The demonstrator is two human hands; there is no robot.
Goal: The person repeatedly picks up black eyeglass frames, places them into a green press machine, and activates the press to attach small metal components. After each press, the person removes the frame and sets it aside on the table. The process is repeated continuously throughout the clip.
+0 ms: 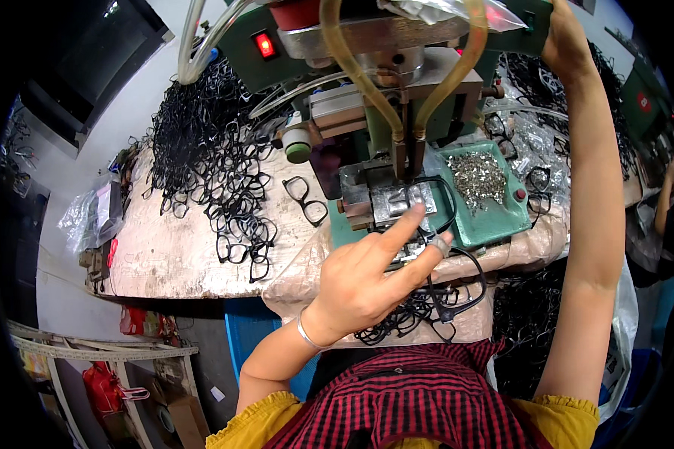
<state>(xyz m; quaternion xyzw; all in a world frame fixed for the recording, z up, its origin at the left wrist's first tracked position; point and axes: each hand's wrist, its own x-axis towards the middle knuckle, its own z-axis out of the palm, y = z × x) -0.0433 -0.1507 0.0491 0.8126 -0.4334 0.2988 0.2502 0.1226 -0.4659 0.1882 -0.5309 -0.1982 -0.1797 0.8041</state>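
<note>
left hand (371, 283): nearer, fingers parted, grip unclear
black spectacles (453, 212): at its right, axis vertical
right hand (565, 49): upper right, grip unclear

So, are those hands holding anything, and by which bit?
The left hand touches a black glasses frame near its middle, but whether it's gripped can't be told. Whether the right hand holds anything is hidden.

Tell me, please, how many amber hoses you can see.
2: the left hose curves down to one metal rod, and the right hose to a second rod beside it. Others may be hidden.
</note>
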